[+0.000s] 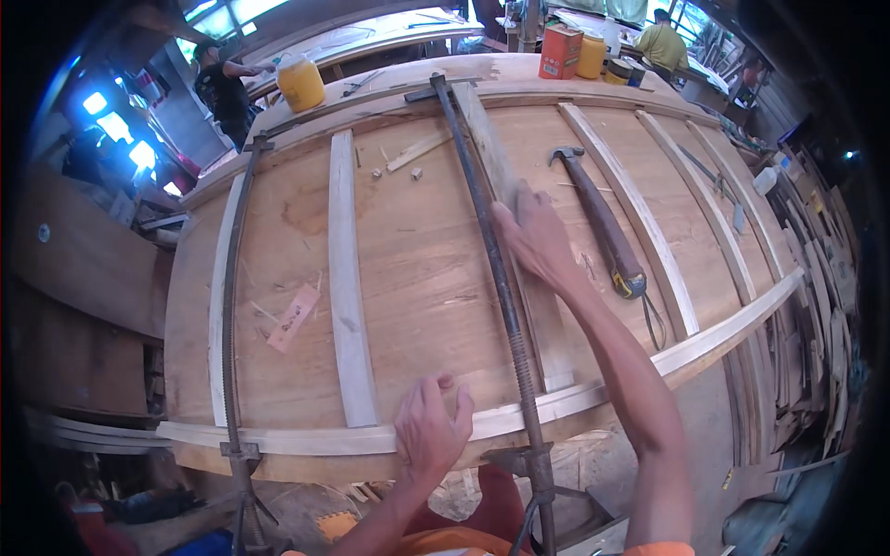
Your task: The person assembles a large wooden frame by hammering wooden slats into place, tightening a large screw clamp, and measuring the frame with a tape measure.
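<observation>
A wooden frame of slats lies on a plywood panel (417, 306), with a long front rail (593, 398) along its near edge. My left hand (433, 426) rests on the front rail, fingers loosely bent and thumb apart, holding nothing visible. Farther away, my right hand (538, 232) grips a middle wooden slat (487, 139), thumb and fingers on either side. Right beside that slat runs a long bar clamp (491, 241), crossing the panel from back to front. A hammer (598, 208) with a dark handle lies to the right, a yellow-and-black tape measure (629, 282) at its handle end.
A second bar clamp (235, 287) spans the left side. Wood scraps and a pink paper slip (293, 318) lie on the panel. Behind stand a yellow jug (299, 83) and a red can (560, 52). Stacked boards (825, 278) line the right; two people work at the back.
</observation>
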`<state>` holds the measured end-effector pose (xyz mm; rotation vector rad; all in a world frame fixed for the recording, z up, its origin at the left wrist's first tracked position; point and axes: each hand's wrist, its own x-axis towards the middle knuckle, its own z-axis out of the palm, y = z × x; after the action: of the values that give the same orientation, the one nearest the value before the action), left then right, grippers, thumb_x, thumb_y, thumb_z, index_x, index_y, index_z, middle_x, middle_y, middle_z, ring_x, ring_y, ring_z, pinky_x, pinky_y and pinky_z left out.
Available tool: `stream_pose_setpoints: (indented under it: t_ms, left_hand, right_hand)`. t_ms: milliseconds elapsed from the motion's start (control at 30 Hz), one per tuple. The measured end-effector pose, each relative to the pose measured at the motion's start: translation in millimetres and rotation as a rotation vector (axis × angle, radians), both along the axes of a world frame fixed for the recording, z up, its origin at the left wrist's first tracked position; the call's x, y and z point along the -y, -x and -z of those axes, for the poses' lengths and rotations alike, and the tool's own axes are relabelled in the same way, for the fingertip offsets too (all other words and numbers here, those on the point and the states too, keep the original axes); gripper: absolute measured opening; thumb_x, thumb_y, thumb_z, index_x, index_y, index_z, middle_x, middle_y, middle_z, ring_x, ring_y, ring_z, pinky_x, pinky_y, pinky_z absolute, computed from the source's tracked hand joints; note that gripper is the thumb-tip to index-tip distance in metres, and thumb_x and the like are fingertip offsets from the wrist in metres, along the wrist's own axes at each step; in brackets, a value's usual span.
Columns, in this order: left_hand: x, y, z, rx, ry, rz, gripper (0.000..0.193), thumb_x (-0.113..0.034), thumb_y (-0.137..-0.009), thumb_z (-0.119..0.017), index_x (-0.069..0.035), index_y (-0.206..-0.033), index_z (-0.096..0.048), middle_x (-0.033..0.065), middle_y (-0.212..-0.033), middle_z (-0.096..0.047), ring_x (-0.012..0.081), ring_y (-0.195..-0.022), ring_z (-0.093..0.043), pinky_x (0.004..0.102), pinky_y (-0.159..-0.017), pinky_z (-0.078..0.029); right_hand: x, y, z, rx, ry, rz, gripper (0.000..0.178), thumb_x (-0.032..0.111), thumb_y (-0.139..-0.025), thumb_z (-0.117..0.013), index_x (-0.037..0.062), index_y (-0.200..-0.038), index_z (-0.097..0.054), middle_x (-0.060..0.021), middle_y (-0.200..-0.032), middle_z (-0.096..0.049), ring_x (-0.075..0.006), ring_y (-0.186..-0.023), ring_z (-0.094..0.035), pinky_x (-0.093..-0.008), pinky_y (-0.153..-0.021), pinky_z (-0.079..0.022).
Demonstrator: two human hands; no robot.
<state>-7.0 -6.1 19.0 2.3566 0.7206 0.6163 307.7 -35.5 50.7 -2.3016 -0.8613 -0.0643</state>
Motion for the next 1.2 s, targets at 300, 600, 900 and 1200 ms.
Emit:
stream_pose_setpoints:
  t_ms: [300,600,900,1200]
  left_hand:
    - [5.3,4.5,-0.7,0.013,0.03,-0.041,0.026,-0.018,-0.092,-0.074,-0.001,-0.108,-0.063,0.0173,-0.099,-0.072,0.0367,-0.092,-0.071,0.047,-0.081,-0.055]
    - [-1.3,4.0,-1.6,0.053,0.031,-0.056,0.026,-0.016,-0.093,-0.073,0.0,-0.11,-0.062,0.0192,-0.099,-0.071,0.0392,-0.092,-0.07,0.0484,-0.081,-0.056]
    - [0.3,5.0,-3.1,0.01,0.043,-0.086,0.026,-0.016,-0.093,-0.073,0.0,-0.11,-0.062,0.0189,-0.098,-0.07,0.0394,-0.092,-0.07,0.0484,-0.08,-0.056]
    - [4.2,1.1,2.3,0.033,0.038,-0.055,0.024,-0.016,-0.092,-0.074,-0.002,-0.108,-0.062,0.0167,-0.095,-0.071,0.0376,-0.088,-0.071,0.0473,-0.076,-0.056]
  right_hand:
    - [-16.1,-38.0,36.0,0.059,0.123,0.108,0.082,0.038,-0.099,-0.056,-0.0029,-0.164,-0.027,-0.0358,-0.096,-0.07,-0.0529,-0.091,-0.071,-0.0605,-0.085,-0.056]
    - [-7.1,-47.2,36.5,0.022,0.149,0.091,0.082,0.04,-0.099,-0.052,-0.0046,-0.163,-0.026,-0.0346,-0.089,-0.071,-0.0513,-0.087,-0.072,-0.0605,-0.081,-0.056]
    - [11.0,-67.8,43.5,0.058,0.203,0.145,0.083,0.04,-0.099,-0.052,-0.0133,-0.158,-0.029,-0.0362,-0.092,-0.071,-0.0496,-0.09,-0.073,-0.0586,-0.084,-0.057]
    - [16.5,-81.8,37.5,0.199,0.385,0.179,0.075,0.041,-0.099,-0.052,-0.0164,-0.147,-0.044,-0.0297,-0.097,-0.075,-0.0452,-0.091,-0.075,-0.0545,-0.082,-0.06]
